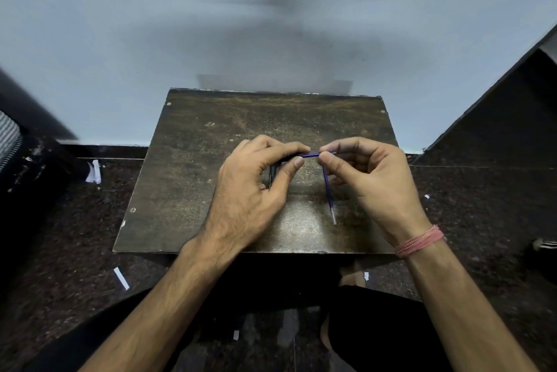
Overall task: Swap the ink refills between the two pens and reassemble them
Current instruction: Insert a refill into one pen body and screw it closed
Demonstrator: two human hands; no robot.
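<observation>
Fingers (pixel 297 160) hiding pen barrel (pixel 272 174), refill (pixel 312 155) protruding

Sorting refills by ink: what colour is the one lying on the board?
Blue refill, clear near its tip; head view.

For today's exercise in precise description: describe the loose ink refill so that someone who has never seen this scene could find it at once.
Start at the dark, worn board in the middle, then go to the right hand above it. The loose refill is the thin blue tube running from under that hand's fingers toward the person, ending in a clear tip. Unlike the other refill, pinched crosswise between both hands, it points lengthwise.
</observation>
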